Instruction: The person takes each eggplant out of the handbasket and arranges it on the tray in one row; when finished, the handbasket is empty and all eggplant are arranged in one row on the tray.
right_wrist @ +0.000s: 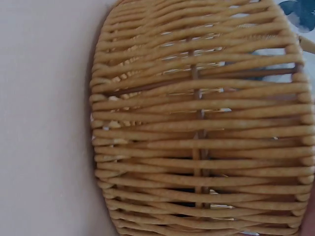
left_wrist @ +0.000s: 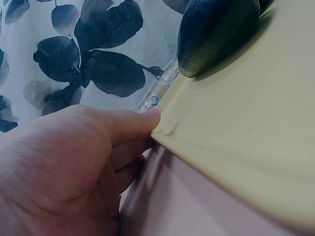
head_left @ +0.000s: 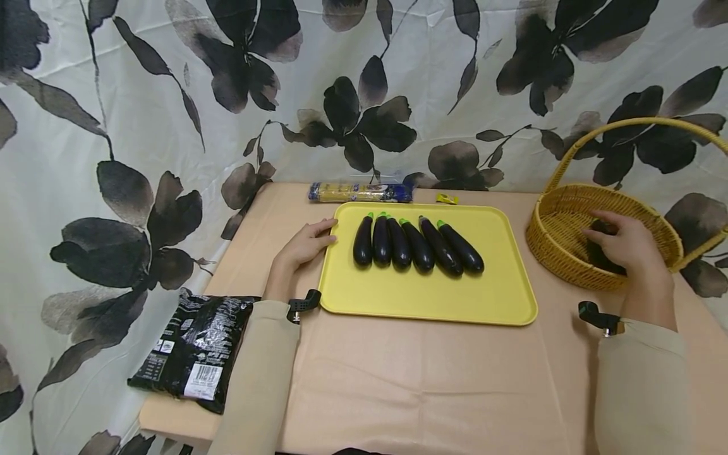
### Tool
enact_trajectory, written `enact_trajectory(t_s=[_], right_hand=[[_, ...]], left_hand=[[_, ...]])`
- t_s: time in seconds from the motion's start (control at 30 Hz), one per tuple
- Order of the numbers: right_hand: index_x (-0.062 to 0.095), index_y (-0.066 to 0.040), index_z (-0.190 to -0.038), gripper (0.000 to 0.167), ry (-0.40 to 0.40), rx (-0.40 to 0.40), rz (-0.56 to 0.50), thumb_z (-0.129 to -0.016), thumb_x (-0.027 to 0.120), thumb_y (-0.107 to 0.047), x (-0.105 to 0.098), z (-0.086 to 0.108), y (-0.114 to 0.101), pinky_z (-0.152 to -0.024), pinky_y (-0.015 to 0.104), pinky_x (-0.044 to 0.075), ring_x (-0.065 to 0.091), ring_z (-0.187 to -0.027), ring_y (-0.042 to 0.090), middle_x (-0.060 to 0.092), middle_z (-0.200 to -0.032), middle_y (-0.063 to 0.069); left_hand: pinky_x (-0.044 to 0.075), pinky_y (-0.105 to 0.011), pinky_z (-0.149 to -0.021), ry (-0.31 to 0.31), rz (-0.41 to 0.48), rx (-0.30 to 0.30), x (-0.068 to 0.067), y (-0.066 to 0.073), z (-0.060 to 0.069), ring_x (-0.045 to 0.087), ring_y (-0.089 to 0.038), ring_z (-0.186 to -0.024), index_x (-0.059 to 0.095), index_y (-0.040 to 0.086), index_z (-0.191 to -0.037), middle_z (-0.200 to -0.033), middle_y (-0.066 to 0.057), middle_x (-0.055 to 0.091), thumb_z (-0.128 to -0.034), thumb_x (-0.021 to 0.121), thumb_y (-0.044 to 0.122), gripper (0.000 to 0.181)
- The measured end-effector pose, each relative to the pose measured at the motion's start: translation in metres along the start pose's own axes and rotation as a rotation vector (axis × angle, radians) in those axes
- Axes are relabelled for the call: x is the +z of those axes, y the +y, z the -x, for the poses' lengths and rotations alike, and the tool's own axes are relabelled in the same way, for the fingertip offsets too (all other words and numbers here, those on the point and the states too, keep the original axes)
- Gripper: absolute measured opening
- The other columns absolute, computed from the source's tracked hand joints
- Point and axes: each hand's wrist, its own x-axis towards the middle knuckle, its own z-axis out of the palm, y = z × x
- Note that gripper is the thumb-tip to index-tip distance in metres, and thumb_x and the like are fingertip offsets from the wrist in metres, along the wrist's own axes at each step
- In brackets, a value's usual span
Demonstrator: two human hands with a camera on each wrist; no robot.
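Several dark purple eggplants (head_left: 400,245) with green tips lie side by side on a yellow tray (head_left: 500,297). My left hand (head_left: 304,245) pinches the tray's left edge; in the left wrist view the thumb rests on the rim, with the other fingers lower down. Inside the wicker basket (head_left: 560,253) at the right is my right hand (head_left: 628,243), its thumb and fingers around a dark eggplant (head_left: 607,258) that the hand partly covers. Only the basket's woven side (right_wrist: 197,128) fills the right wrist view, and the right fingers are hidden there.
Behind the tray lie a pasta packet (head_left: 361,193) and a small yellow wrapped item (head_left: 447,198). A black plastic bag (head_left: 193,347) with a barcode label sits left of my left forearm. The basket's tall handle (head_left: 625,123) arches over it. A floral curtain (head_left: 432,63) hangs behind the table.
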Motion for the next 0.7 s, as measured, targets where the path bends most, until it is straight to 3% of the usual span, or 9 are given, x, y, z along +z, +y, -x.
enact_trajectory(t_s=[0.4, 0.7], right_hand=[[0.035, -0.002, -0.160, 0.055, -0.019, 0.049, -0.010, -0.110, 0.048, -0.019, 0.002, -0.010, 0.007, -0.108, 0.079, 0.035, 0.039, -0.133, 0.059, 0.038, -0.147, 0.042], [0.035, 0.002, -0.158, 0.059, -0.049, 0.056, -0.005, -0.107, 0.056, -0.020, -0.001, -0.011, 0.007, -0.106, 0.077, 0.039, 0.040, -0.130, 0.061, 0.038, -0.146, 0.045]], left_hand=[[0.000, -0.045, -0.135, 0.005, 0.002, 0.005, 0.000, 0.002, 0.001, 0.018, -0.023, -0.162, 0.044, 0.014, -0.160, -0.170, -0.005, 0.033, -0.1082, 0.057, 0.024, 0.054], [0.014, -0.041, -0.135, 0.003, 0.020, 0.005, 0.000, -0.001, -0.001, 0.019, -0.023, -0.162, 0.044, 0.015, -0.160, -0.170, -0.005, 0.033, -0.1078, 0.058, 0.023, 0.054]])
